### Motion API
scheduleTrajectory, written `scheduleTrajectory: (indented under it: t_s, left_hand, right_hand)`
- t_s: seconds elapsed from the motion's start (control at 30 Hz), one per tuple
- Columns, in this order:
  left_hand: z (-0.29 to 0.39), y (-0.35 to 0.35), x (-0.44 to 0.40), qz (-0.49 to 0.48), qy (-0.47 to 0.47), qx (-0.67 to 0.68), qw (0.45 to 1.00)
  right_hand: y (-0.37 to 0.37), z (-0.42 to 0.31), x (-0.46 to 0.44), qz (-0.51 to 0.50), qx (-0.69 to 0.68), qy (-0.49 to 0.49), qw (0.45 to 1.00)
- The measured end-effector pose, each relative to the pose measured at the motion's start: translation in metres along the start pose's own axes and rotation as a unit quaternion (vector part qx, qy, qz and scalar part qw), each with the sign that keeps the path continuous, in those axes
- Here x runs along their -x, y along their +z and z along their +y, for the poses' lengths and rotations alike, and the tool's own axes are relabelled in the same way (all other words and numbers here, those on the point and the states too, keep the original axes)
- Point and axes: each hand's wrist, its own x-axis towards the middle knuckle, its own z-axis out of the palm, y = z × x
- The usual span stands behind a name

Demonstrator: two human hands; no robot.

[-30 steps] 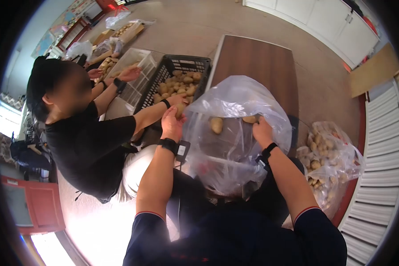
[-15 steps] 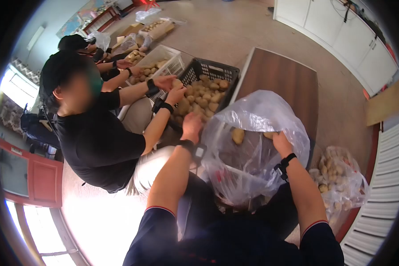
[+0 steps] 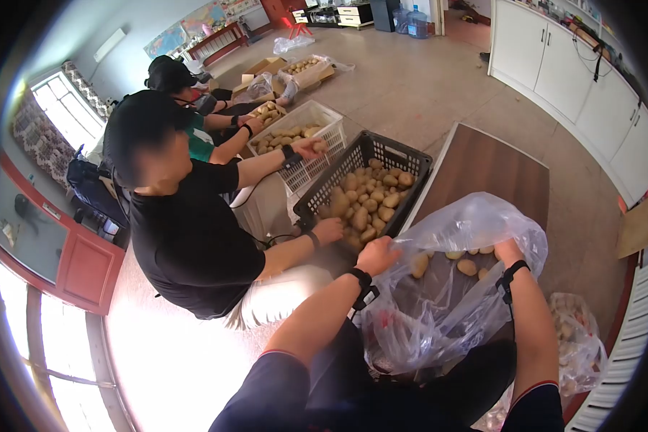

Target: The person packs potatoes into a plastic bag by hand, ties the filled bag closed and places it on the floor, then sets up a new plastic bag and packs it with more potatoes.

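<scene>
A clear plastic bag (image 3: 439, 317) lies spread across my lap and the near end of a brown board, its mouth open. Several potatoes (image 3: 466, 267) show inside. At the left of the bag's mouth, my left hand (image 3: 379, 256) is closed on the rim, close to the black crate's near corner. My right hand (image 3: 510, 252) is at the right side of the mouth, its fingers curled on the film and partly hidden by it. Some potatoes lie just left of those fingers. The black crate (image 3: 419, 160) holds many potatoes (image 3: 371, 205).
A co-worker in black (image 3: 194, 237) sits at left, one hand low by the crate, the other at a white crate (image 3: 331, 137). The brown board (image 3: 493, 162) stands beyond the bag. Another bag of potatoes (image 3: 576, 338) rests at right. White cabinets (image 3: 561, 79) line the back right.
The view has tilted up. My left hand has moved from beside the black crate to the bag's rim. More potatoes show in the bag. The co-worker's hands have moved apart.
</scene>
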Motion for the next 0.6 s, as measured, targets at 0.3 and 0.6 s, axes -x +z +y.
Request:
scheduleTrajectory:
  t_s: [0.3,0.6]
  left_hand:
    - [0.027,-0.001,-0.016,0.020,-0.116,0.391,0.913]
    - [0.049,-0.003,-0.011,0.001,-0.133,0.406,0.904]
  right_hand:
    - [0.039,0.022,0.000,-0.011,-0.105,-0.081,0.991]
    - [0.035,0.005,0.000,0.032,-0.006,0.026,0.999]
